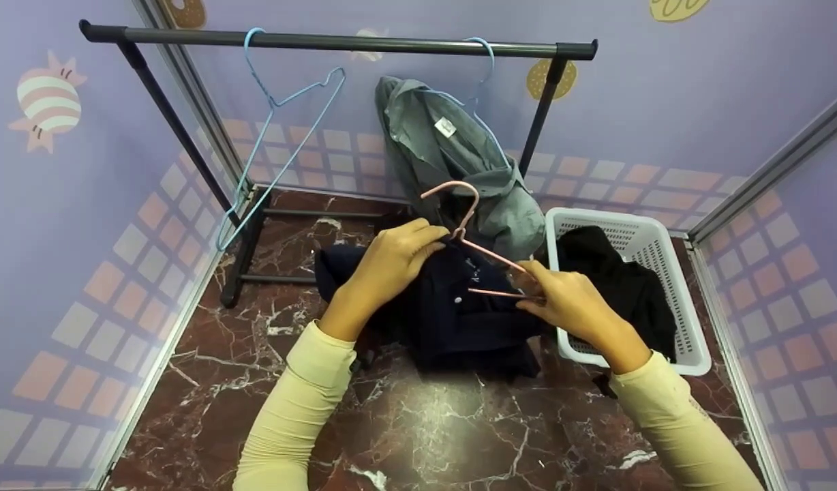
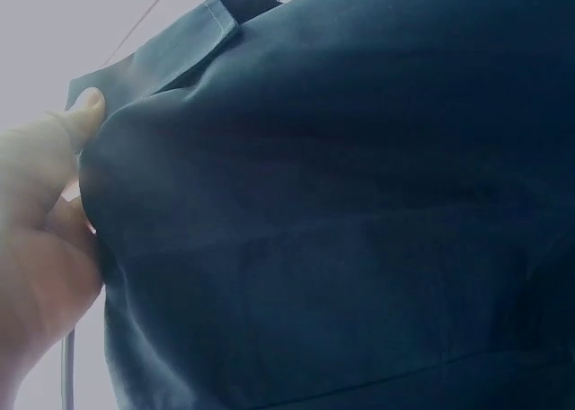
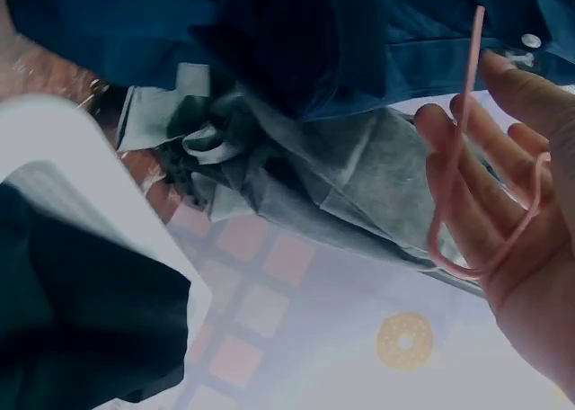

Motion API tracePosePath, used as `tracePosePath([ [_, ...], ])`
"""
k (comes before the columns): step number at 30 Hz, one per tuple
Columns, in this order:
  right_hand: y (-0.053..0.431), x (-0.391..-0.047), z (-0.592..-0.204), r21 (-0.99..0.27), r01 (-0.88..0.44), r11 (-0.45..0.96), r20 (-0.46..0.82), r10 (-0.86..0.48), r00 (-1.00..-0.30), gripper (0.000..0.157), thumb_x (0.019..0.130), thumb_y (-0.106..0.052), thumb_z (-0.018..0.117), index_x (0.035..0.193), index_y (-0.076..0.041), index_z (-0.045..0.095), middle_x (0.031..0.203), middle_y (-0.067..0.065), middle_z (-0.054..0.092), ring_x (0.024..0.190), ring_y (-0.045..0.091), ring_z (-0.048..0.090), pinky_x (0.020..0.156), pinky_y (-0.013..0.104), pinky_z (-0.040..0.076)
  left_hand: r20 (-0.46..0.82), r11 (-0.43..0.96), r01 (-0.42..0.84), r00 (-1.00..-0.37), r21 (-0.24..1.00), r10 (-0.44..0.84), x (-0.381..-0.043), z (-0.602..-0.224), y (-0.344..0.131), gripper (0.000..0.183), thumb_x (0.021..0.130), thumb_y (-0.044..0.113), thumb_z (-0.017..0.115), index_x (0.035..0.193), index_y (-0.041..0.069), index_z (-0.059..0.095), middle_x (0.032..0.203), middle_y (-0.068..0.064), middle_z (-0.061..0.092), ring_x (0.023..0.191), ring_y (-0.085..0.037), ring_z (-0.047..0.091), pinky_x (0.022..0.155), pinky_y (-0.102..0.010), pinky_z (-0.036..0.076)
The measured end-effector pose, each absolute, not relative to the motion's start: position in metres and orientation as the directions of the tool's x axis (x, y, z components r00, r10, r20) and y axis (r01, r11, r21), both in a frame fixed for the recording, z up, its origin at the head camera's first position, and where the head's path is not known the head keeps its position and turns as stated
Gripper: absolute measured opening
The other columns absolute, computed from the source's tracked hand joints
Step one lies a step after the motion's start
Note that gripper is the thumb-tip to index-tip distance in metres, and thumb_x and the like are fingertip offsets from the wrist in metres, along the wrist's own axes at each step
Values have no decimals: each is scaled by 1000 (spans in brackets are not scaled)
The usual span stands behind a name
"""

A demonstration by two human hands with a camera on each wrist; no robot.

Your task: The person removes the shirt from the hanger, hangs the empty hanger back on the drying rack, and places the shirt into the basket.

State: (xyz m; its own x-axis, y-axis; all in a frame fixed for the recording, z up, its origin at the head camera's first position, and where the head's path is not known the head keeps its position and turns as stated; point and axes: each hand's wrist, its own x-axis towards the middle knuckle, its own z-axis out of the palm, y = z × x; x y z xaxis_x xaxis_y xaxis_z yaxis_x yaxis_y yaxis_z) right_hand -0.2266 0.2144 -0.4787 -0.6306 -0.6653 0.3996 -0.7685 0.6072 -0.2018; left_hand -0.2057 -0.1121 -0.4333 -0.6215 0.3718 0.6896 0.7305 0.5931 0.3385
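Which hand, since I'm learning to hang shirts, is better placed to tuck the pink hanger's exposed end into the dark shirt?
Probably the right hand: it holds the exposed end of the pink hanger near the dark shirt. The left hand is occupied pinching the shirt's fabric.

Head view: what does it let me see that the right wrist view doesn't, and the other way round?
Only the head view: the bare light-blue hanger, the left hand gripping the navy shirt, and the hook of the pink hanger.

Only the right wrist view: the palm side of the right hand, with the pink hanger's rounded end lying across it.

Both: the navy shirt, part of the pink hanger, the grey shirt, and the white basket with dark clothing in it.
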Motion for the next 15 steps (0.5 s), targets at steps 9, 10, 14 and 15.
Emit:
tracePosePath([
  [9,219,-228,-486,-133,-815,564,513,-664,-544,52,78,-14,90,122,-12,63,79,-9,73,66,13,72,53,38,57,699,595,739,-606,316,381,-206,-432,-111,22,100,22,66,111,7,76,89,-6,68,74,-21,63,71,-36,57],
  [10,221,-228,-485,-133,-815,564,524,-658,-540,50,78,-14,90,121,-13,63,79,-9,72,66,13,72,53,37,57,701,600,738,-603,309,380,-206,-432,-112,22,100,23,66,112,7,76,88,-5,68,74,-21,63,71,-36,57],
  [14,229,-228,-484,-157,-816,557,553,-635,-539,50,78,-11,90,121,-14,65,81,-10,72,67,10,71,55,34,57,708,614,732,-599,295,374,-205,-433,-116,22,100,24,66,112,9,77,89,-5,70,76,-21,63,72,-38,57],
  [15,232,-227,-484,-167,-816,554,557,-630,-541,51,77,-10,90,121,-13,65,81,-11,72,66,9,71,55,33,57,708,615,731,-600,296,372,-205,-433,-118,21,100,23,66,112,9,77,90,-5,70,77,-21,64,72,-38,57],
])
